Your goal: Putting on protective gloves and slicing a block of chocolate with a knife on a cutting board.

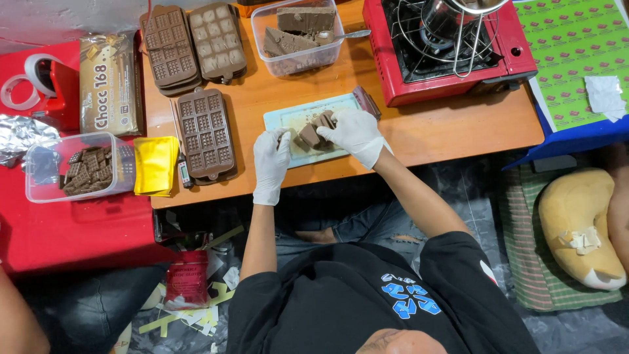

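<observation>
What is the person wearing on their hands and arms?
Both hands wear thin white gloves that end at the wrist: the left hand and the right hand. The forearms are bare. A black short-sleeved shirt with a blue pattern on the chest covers the upper arms.

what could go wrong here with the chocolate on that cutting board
1. The cutting board lies near the table's front edge; pressing hard could slide it toward the lap.
2. Both gloved hands, left hand and right hand, crowd the chocolate block, so a piece could snap off and drop.
3. The red stove stands just beyond the board; if lit, chocolate nearby might soften.
</observation>
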